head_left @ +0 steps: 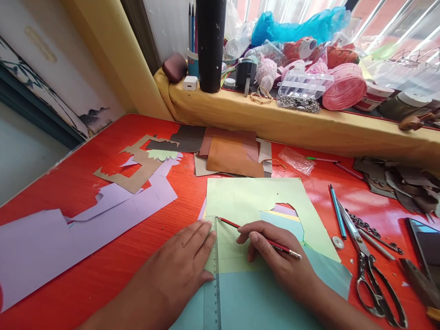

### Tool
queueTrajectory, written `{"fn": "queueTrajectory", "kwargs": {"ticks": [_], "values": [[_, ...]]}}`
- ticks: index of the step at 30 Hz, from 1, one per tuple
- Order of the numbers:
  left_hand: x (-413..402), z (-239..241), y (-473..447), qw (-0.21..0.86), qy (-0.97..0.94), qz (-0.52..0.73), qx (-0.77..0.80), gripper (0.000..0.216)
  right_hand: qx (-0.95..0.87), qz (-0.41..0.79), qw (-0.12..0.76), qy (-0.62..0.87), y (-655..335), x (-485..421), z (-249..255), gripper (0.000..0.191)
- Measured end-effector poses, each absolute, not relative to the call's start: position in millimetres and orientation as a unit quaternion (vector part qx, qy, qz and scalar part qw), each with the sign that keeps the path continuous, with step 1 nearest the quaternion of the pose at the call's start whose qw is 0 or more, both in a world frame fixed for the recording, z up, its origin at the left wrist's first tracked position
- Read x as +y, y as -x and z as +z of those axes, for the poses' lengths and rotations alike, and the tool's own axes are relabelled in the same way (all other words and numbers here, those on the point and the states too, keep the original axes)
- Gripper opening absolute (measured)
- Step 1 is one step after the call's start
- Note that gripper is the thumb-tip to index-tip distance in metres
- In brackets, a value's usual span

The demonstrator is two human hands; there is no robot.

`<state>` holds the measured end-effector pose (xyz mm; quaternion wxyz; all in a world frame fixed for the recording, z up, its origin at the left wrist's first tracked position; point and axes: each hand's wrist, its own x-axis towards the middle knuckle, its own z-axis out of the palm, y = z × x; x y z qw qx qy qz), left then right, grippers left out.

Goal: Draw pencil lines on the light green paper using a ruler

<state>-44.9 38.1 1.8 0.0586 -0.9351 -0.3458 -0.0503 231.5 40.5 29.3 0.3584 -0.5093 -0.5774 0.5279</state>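
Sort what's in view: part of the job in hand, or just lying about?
In use:
pencil, in the right fingers
ruler, under the left fingers
light green sheet, beneath the ruler
blue sheet, beneath that

Apparently just lying about:
scissors
blue pen
phone
purple paper
brown sheets

Red/blk pencil (282, 249), lt grn sheet (245, 196), lt blue paper (259, 298), red tbl (187, 190), lilac scraps (34, 250)

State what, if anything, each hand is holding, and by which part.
The right hand holds an eraser-tipped pencil around the middle of its shaft. The left hand grips nothing; it lies over the far part of a clear ruler.
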Motion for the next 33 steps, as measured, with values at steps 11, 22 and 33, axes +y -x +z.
{"fn": "queueTrajectory", "kwargs": {"ticks": [11,22,33], "values": [[39.7,-2.2,45.2,0.077,0.933,-0.08,-0.343,0.062,-0.579,0.527,0.368,0.502,-232.4,39.5,24.2,0.029],[35.9,-5.9,46.5,0.071,0.932,-0.081,-0.347,0.065,-0.582,0.525,0.36,0.505,-231.9,40.5,24.7,0.028],[38.1,-2.0,45.3,0.067,0.94,-0.038,-0.333,0.063,-0.585,0.523,0.361,0.503,-231.1,39.6,23.4,0.029]]}}
